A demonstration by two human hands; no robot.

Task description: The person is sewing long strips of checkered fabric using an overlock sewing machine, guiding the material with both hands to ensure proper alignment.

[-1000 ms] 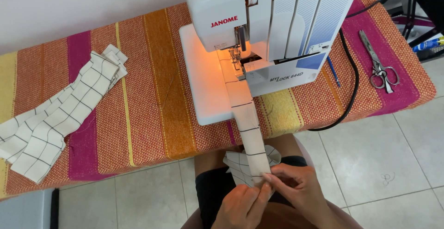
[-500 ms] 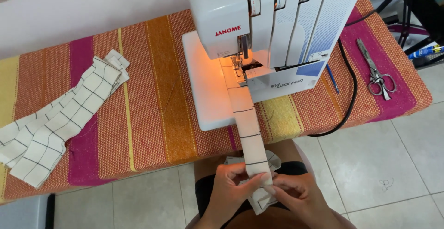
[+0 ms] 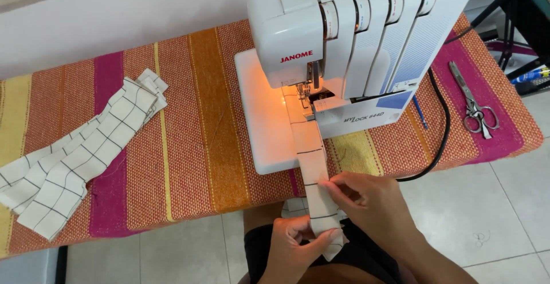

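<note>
A narrow cream strip of fabric with thin black grid lines runs from under the presser foot of a white overlock sewing machine down off the table's front edge. My left hand pinches the strip's lower end from the left, near my lap. My right hand pinches the same strip a little higher, fingertips on its right edge. The machine's lamp lights the needle area.
A striped orange, magenta and yellow cloth covers the table. Several matching checked strips lie piled at its left. Scissors lie at the right, a black power cord curves by the machine. Tiled floor below.
The view has shifted forward and down the table. Both hands have moved up the strip towards the table's edge, holding it straighter and tauter below the machine.
</note>
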